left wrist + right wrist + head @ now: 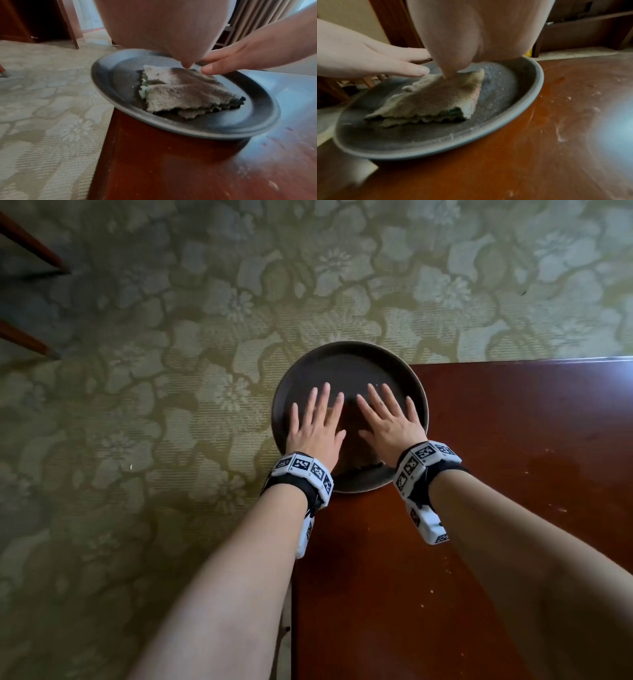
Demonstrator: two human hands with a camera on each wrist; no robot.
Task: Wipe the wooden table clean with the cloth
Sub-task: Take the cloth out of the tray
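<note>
**Both hands spread over the cloth on the plate**

A dark round plate (349, 361) sits on the corner of the wooden table (513, 440), at about 12 o'clock from the person, with its 9 o'clock half overhanging the table edge above the patterned carpet (137, 405). A folded grey-brown cloth (181, 93) lies in the plate, a teal layer showing between its folds.

The left hand (317, 426) is held over the 9 o'clock side of the plate, fingers straight and fanned apart, pointing toward 12 o'clock. The right hand (388, 422) is held over the 3 o'clock side, fingers likewise straight and spread. Neither hand is curled round the cloth. In the wrist views a fingertip of each hand comes down to the cloth's far edge; whether the tips truly press it, I cannot tell, as the pictures are blurred there.

Pale crumbs and smears (561, 134) dot the table surface from 3 to 5 o'clock of the plate, and a few specks lie in the plate itself
</note>
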